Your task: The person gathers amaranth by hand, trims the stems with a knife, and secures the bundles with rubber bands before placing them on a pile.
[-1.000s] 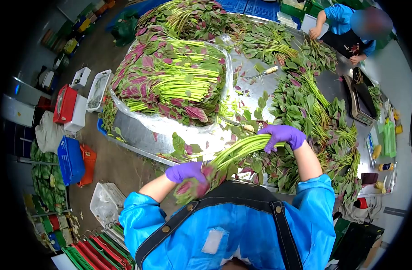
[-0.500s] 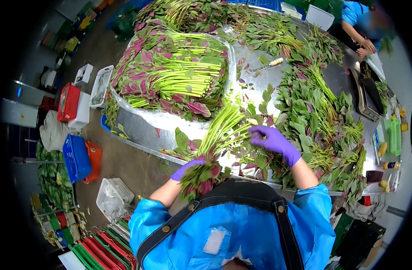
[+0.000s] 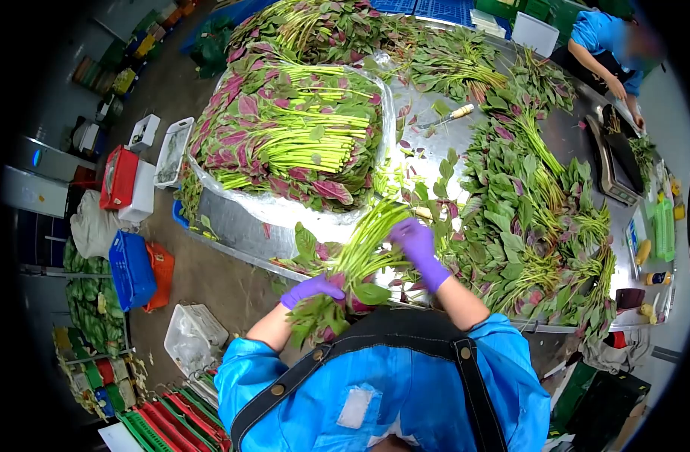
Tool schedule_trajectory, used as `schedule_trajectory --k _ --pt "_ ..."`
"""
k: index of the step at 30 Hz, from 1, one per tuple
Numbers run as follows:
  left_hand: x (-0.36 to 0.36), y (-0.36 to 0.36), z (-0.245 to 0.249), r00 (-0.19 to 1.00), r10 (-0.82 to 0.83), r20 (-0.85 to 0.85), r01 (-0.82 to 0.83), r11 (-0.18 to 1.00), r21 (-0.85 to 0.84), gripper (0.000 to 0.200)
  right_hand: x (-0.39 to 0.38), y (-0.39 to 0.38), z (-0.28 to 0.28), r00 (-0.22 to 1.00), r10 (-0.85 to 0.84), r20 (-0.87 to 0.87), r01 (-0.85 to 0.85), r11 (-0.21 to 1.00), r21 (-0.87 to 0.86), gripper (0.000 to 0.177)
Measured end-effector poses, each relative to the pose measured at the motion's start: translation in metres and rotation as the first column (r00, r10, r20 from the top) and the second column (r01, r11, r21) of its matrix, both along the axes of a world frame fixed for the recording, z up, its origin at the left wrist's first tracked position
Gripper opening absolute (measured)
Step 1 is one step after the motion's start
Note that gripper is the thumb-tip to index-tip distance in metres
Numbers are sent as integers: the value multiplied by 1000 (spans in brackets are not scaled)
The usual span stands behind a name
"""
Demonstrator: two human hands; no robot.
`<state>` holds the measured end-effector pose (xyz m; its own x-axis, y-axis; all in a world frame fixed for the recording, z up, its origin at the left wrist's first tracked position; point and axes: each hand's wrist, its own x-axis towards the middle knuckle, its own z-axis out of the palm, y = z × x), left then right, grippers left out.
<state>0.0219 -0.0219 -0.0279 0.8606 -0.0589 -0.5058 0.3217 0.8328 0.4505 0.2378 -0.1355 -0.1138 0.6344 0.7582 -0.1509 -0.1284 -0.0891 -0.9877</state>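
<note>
My left hand (image 3: 315,290), in a purple glove, is closed round the leafy end of a bunch of red-and-green amaranth (image 3: 371,241). Its pale green stems point up and away over the table edge, and leaves hang below my fist. My right hand (image 3: 415,241), also gloved in purple, is at the right side of these stems, its fingers smeared by motion. Loose leaves and cut stem pieces lie around the bunch. Just beyond it, a plastic-lined container (image 3: 386,113) is heaped with amaranth, stems laid side by side (image 3: 315,147).
A knife with a pale handle (image 3: 461,112) lies on the metal table (image 3: 247,245). More amaranth (image 3: 510,203) covers the right side. Farther right stands a scale (image 3: 616,177); beyond it, another person (image 3: 597,45) bends over the table. Blue (image 3: 130,267) and white (image 3: 194,335) crates stand at left.
My right hand has moved left, in to the side of the stems. The bunch and my left hand have shifted slightly. The other person's arm has reached further down.
</note>
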Motion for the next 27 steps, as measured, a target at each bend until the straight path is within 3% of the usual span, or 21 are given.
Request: schedule_trajectory --k 1,2,3,4,6,8,10,12,13,15,16,17,19,20,22,24,25,26,27 --pt "-5 7 5 998 -15 -66 8 994 -113 70 27 -6 -18 983 -180 47 182 982 -43 4" --pt "-6 10 5 998 -11 -63 4 994 -109 70 48 -18 -9 913 -350 -209 344 937 -66 6" --pt "-6 14 5 999 -37 4 36 999 29 73 68 -26 -12 887 -457 -65 437 876 -203 9" --pt "-6 16 8 995 -73 62 62 984 165 76 78 -35 -18 869 -495 7 493 864 -99 13" --pt "-7 23 4 993 -114 3 111 972 206 78 80 -47 -3 971 -237 -23 225 945 -238 23" --pt "-7 28 -24 983 -178 54 157 949 272 77 38 -36 53 999 33 -33 -39 978 -206 41" --pt "9 23 1 984 -169 50 153 960 236 79 -7 -23 74 959 147 241 -119 984 -130 55" --pt "20 22 22 934 -302 -190 353 862 364 80 -32 -10 97 943 159 292 -116 980 -159 60" --pt "17 22 4 966 -239 -94 257 906 337 81 -30 -10 93 944 150 292 -107 982 -158 60" --pt "10 32 -10 962 -266 -53 268 901 341 79 -16 -3 73 994 104 -20 -104 994 -36 60" --pt "7 32 -10 959 -284 -18 273 902 335 77 0 -5 50 997 -51 57 52 999 -10 56" --pt "6 34 -17 960 -269 74 226 907 356 80 19 -8 44 956 -227 -184 241 969 57 52" --pt "8 33 -3 969 -224 108 180 931 319 81 53 -26 29 917 -390 -83 391 920 -4 45" --pt "10 31 6 973 -184 138 141 951 276 83 63 -35 28 909 -398 122 402 916 -7 41" --pt "14 30 15 967 -175 187 108 941 322 85 76 -47 13 890 -428 155 438 898 -38 37" --pt "15 37 15 924 -359 133 227 793 565 85 78 -57 29 721 -213 659 410 898 -158 39" --pt "19 34 34 935 -354 -5 292 764 576 75 61 -48 70 753 -160 638 353 917 -187 49" --pt "23 35 36 934 -356 -6 294 763 576 75 44 -40 89 822 -141 552 231 968 -96 54" --pt "29 36 38 902 -427 -66 339 605 721 69 30 -33 105 880 -107 463 116 993 9 59"
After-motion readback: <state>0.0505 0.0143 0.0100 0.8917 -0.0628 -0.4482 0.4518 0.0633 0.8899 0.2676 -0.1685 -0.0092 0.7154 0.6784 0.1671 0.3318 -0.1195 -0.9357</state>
